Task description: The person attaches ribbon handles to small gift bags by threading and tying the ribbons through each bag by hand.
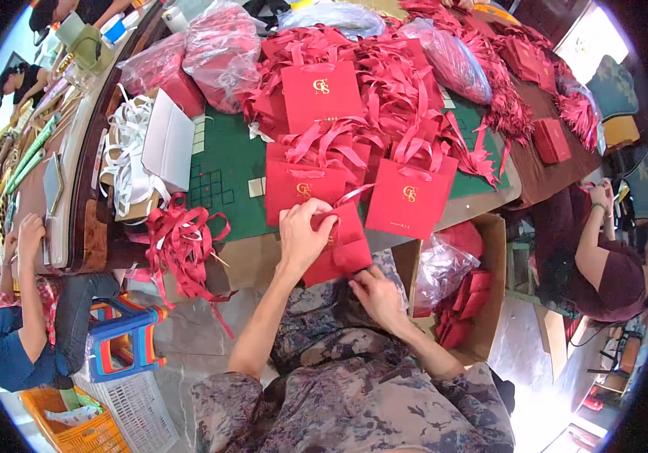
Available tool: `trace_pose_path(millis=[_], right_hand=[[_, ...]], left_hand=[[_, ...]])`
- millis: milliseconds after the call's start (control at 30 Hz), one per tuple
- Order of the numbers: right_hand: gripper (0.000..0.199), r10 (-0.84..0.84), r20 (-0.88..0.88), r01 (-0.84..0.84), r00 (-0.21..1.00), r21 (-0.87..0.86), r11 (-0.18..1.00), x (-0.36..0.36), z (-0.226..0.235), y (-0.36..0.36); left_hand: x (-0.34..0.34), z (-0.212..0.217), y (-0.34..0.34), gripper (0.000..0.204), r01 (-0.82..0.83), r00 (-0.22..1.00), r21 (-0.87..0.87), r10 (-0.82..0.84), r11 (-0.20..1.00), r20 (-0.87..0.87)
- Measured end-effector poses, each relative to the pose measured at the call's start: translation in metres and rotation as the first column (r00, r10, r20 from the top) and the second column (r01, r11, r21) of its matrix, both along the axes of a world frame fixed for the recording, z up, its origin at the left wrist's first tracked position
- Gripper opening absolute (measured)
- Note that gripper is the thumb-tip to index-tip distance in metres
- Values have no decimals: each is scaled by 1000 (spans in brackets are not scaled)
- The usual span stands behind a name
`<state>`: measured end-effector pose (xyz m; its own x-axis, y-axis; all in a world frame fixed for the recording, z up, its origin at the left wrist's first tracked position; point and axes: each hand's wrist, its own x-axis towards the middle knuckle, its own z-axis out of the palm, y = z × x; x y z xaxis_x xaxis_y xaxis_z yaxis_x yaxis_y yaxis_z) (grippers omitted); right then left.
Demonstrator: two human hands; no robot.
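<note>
A small red paper gift bag [345,246] hangs tilted over my lap at the table's edge. My left hand [307,235] is closed on its upper left part, thumb and fingers pinching near a red ribbon. At the lower right corner of the bag, my right hand [381,297] grips the edge between thumb and fingers. Behind it on the table lie a red bag with gold print [305,185] and, to the right, another red bag [412,195] with ribbon handles. My left fingers hide part of the held bag's front.
Many ribboned red bags [322,94] pile up on the green tabletop [226,140]. On the left are a box of white ribbons [129,143] and a bundle of red ribbons [180,245]. A cardboard box [490,302] stands by my right knee. People sit at both sides.
</note>
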<state>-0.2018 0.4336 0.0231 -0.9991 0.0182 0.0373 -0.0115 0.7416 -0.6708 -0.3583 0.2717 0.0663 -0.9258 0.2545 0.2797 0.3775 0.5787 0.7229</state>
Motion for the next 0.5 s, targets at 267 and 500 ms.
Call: trace_pose_path(millis=[267,500], right_hand=[[13,-72,-212,32,975,-187,982,9,66,-2],[10,-98,-289,32,952,-223,974,-61,30,-20]], left_hand=[[3,-6,3,19,-62,987,-13,59,998,-149],[18,0,6,19,-133,973,-61,118,989,-199]])
